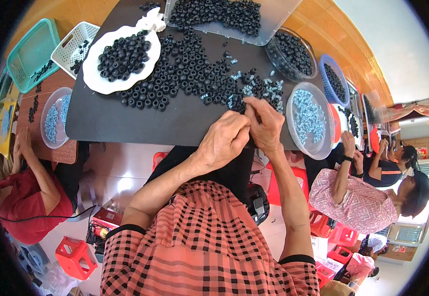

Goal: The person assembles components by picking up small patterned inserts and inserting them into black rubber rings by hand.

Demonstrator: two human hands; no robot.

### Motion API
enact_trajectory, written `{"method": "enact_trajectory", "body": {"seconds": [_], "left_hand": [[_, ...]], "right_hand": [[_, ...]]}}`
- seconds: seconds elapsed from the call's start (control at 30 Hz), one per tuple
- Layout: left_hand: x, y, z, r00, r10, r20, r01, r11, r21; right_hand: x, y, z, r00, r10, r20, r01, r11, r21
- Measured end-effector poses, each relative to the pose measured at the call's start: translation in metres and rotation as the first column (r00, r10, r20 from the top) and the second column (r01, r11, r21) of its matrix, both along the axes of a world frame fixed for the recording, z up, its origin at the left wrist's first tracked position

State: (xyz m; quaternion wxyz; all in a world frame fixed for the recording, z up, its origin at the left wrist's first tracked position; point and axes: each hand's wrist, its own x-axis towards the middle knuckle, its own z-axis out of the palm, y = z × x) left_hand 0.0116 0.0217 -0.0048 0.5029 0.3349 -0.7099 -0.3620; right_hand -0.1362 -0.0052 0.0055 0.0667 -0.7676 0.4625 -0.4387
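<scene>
Orange paneling (343, 29) curves around behind the workspace, and a dark table (120, 121) spreads out before me, strewn with black ring-shaped pieces (185, 64) across its middle. Down at the near edge, my left hand (226, 133) curls in, fingers bunched narrow, right up against my right hand (265, 121), whose fingers bend in tight beside the nearest black pieces; whether anything sits between the fingertips of either, I cannot tell. Around them, small light-blue pieces (274, 88) lie mixed among the black ones, just beyond my right knuckles. Over to my right stands a clear round bowl (317, 150) with more light-blue pieces in it, and behind that a glass bowl (293, 76) and a blue basket (327, 84), both loaded with black. Off to the left, a white scalloped plate (91, 61) carries a heap of black pieces, and at the far side a clear bin (274, 20) holds plenty more. Left of me sits a person in red (37, 212); right of me, a person in a pink patterned shirt (352, 200).
</scene>
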Motion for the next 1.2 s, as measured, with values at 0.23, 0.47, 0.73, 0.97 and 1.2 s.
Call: {"method": "enact_trajectory", "body": {"seconds": [0.23, 0.47, 0.73, 0.97, 1.2], "left_hand": [[0.007, 0.001, 0.003, 0.998, -0.038, -0.049, 0.045, 0.989, 0.141], [0.034, -0.004, 0.008, 0.997, 0.074, 0.008, -0.074, 0.965, 0.251], [0.027, -0.002, 0.011, 0.993, 0.115, -0.027, -0.105, 0.963, 0.248], [0.031, -0.004, 0.010, 0.997, 0.073, 0.030, -0.078, 0.971, 0.228], [0.033, -0.007, 0.014, 0.997, 0.058, 0.055, -0.068, 0.978, 0.195]], "right_hand": [[-0.002, -0.001, -0.003, 1.000, 0.030, 0.004, -0.030, 0.999, 0.032], [-0.003, 0.005, 0.002, 1.000, 0.022, 0.008, -0.022, 0.998, 0.062], [-0.007, -0.044, 0.031, 0.998, 0.046, 0.037, -0.048, 0.996, 0.069], [-0.014, -0.126, 0.016, 0.966, 0.224, -0.126, -0.188, 0.950, 0.248], [-0.007, -0.143, 0.013, 0.937, 0.245, -0.250, -0.178, 0.949, 0.262]]}}
